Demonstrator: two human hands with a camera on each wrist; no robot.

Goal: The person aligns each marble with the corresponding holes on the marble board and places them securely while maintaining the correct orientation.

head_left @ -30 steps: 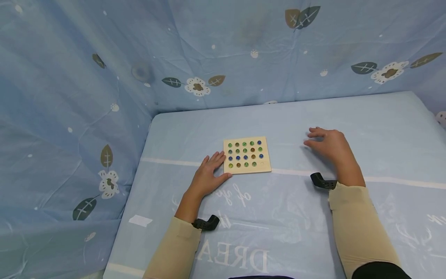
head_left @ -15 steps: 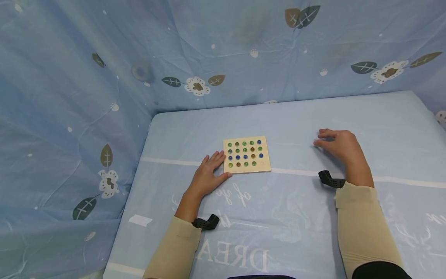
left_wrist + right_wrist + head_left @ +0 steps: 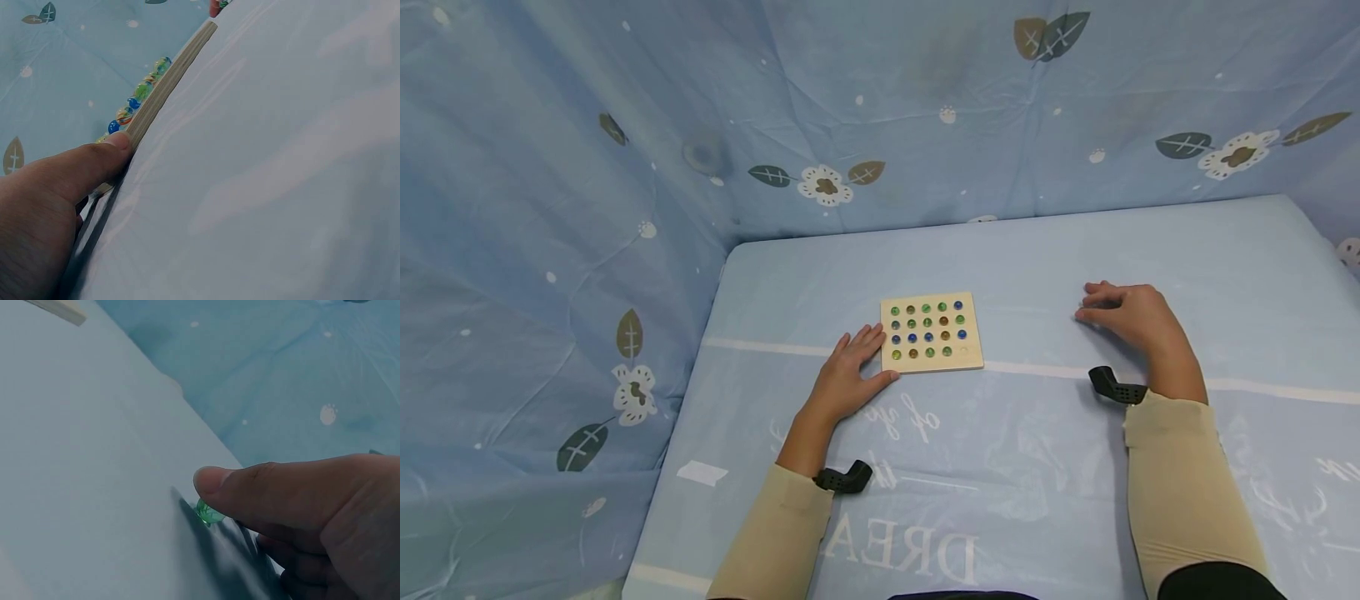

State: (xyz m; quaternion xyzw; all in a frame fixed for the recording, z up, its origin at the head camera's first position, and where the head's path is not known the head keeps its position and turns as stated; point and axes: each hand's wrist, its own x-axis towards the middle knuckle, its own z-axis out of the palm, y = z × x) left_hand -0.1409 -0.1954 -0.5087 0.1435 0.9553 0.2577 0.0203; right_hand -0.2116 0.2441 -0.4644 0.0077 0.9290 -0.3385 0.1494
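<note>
A square wooden board point(image 3: 935, 365) lies flat on the table, with rows of glass marbles point(image 3: 928, 338) in green, blue and amber. One hollow point(image 3: 965, 351) at its front right corner holds no marble. My left hand point(image 3: 846, 379) rests against the board, its straight fingers at the left edge and its thumb by the front left corner. In the left wrist view that thumb point(image 3: 119, 140) touches the board's side. Well to the right, my right hand point(image 3: 1131, 317) pinches a green marble point(image 3: 210, 513) low over the table; the fingers behind the thumb are partly hidden.
A pale blue cloth with mirrored white lettering covers the table point(image 3: 1015, 467). Behind and to the left hangs a blue curtain point(image 3: 880, 108) with flowers and leaves. A white patch point(image 3: 702, 474) lies near the left edge. Each wrist wears a black camera mount point(image 3: 1116, 386).
My right hand has moved right, away from the board, and its fingertips have drawn together and down to the table on the green marble. My left hand and the board stay put.
</note>
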